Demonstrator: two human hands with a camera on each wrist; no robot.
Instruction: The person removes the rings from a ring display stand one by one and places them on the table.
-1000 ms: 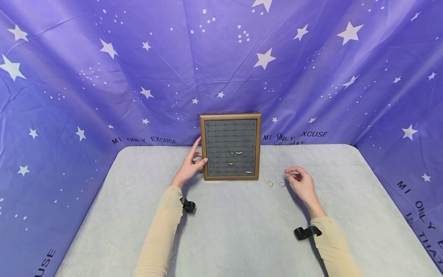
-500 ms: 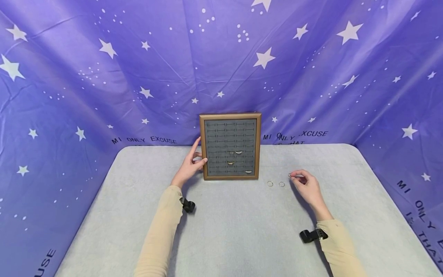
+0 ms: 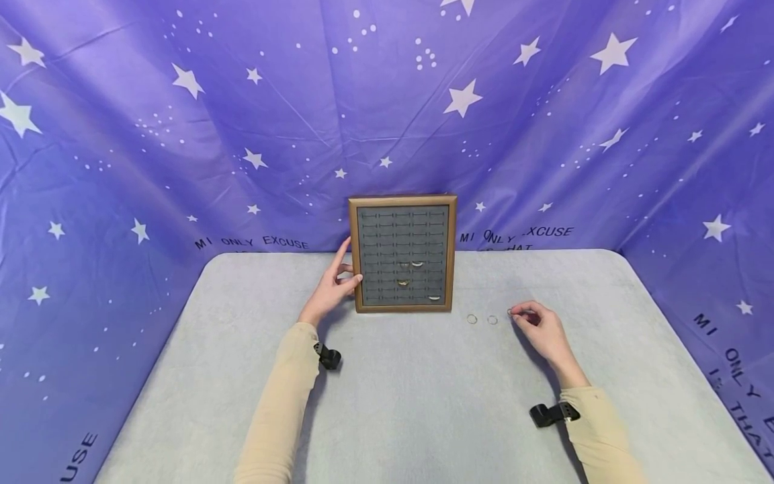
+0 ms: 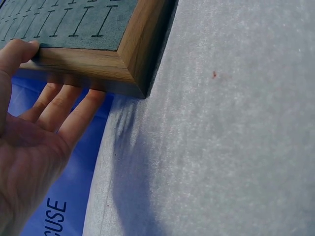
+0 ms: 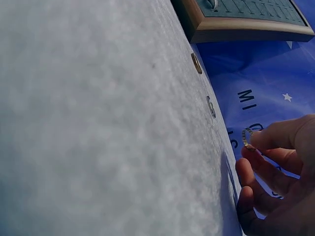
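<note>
A wood-framed ring display board with a dark grey slotted pad stands upright at the back of the table. My left hand holds its left side, thumb on the front of the frame and fingers along the side in the left wrist view. Several rings sit in the slots, among them a silver ring and a gold ring. Between thumb and fingertips my right hand pinches a gold ring with a patterned band. Left of it on the table lie a silver ring and a gold ring.
The grey table runs back to a purple curtain with white stars and black lettering, close behind the board. Black cameras are strapped at the left wrist and right wrist.
My right hand has shifted right and toward the near side with the pinched ring, now beside the two rings on the table. My left hand has stayed on the board.
</note>
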